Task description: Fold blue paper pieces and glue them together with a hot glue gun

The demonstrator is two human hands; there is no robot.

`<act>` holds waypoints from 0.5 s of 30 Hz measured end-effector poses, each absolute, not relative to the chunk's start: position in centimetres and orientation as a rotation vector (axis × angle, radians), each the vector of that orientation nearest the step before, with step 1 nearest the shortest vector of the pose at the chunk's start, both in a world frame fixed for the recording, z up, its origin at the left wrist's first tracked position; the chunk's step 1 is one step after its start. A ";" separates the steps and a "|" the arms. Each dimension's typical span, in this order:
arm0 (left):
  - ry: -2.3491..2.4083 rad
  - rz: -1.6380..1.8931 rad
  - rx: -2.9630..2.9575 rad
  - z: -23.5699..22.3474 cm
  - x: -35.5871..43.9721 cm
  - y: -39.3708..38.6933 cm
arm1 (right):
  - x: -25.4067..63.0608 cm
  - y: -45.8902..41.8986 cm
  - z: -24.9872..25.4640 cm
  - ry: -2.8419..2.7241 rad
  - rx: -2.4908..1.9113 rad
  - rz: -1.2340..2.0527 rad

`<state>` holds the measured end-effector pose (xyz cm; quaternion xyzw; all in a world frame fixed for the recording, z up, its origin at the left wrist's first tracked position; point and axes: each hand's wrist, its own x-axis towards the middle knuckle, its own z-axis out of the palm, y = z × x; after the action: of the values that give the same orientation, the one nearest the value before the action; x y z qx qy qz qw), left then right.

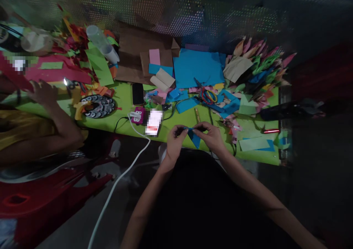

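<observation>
- Far left: a second person in a yellow top, one hand (44, 91) flat on the table edge (193, 154), near red and green paper strips (59, 72). Not the wearer's hand.
- Behind that: a clear plastic bottle (102, 43) lying tilted across green paper, with red/orange scraps heaped around it.
- Round black tray (97, 106) with small pale pieces round its rim, on the green table cover.
- Black phone (137, 93) lying flat, just right of the tray. Pink charger block (138, 115) below it, white cable (121, 179) running off the table toward the floor.
- Brown cardboard (138, 46) at the back, a pink slip (154, 56) on top.
- Left hand (174, 141): fingers pinched on the left end of a small blue folded paper (194, 136). Closed on it.
- The paper sits between both hands, held just above the near table edge, its point hanging down.
- Right hand (211, 135): fingertips pinched on the paper's right end. Hands close together, nearly touching at the fold.
- Behind the hands: big blue sheet (197, 68), blue offcuts, scissors with red and yellow handles (205, 93) on top of them.
- Right back: pile of folded paper shapes (257, 63), mixed colours — pink, green, tan, blue.
- Right front: pale green sheet over blue (255, 143), flat on the cover.
- Far right edge: dark tool (289, 111), too dim to identify.
</observation>
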<state>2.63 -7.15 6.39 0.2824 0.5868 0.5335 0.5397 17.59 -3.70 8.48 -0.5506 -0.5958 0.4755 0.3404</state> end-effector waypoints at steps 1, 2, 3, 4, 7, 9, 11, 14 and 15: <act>1.396 1.267 0.670 6.4 2.7 -7.1 | 17.6 -3.7 8.4 -1.553 -1.432 1.226; 1.398 1.266 0.667 6.3 2.7 -7.1 | 17.6 -3.7 8.4 -1.556 -1.429 1.221; 1.400 1.268 0.662 6.2 2.7 -7.1 | 17.6 -3.8 8.4 -1.560 -1.426 1.222; 1.402 1.272 0.655 6.2 2.7 -7.1 | 17.5 -3.8 8.4 -1.563 -1.421 1.226; 1.399 1.281 0.633 6.0 2.7 -7.2 | 17.5 -3.9 8.5 -1.570 -1.412 1.221; 1.386 1.274 0.632 6.0 2.8 -7.2 | 17.5 -3.9 8.6 -1.573 -1.413 1.197; 1.374 1.261 0.646 6.0 2.8 -7.2 | 17.5 -3.9 8.7 -1.573 -1.412 1.177; 1.372 1.264 0.647 6.1 2.9 -7.3 | 17.5 -4.0 8.7 -1.576 -1.409 1.169; 1.372 1.268 0.643 6.1 3.0 -7.3 | 17.5 -4.0 8.7 -1.577 -1.408 1.169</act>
<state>2.97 -7.25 6.08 0.2715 0.5799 0.5357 0.5505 17.53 -3.97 8.72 -0.5450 -0.6104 0.4522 0.3548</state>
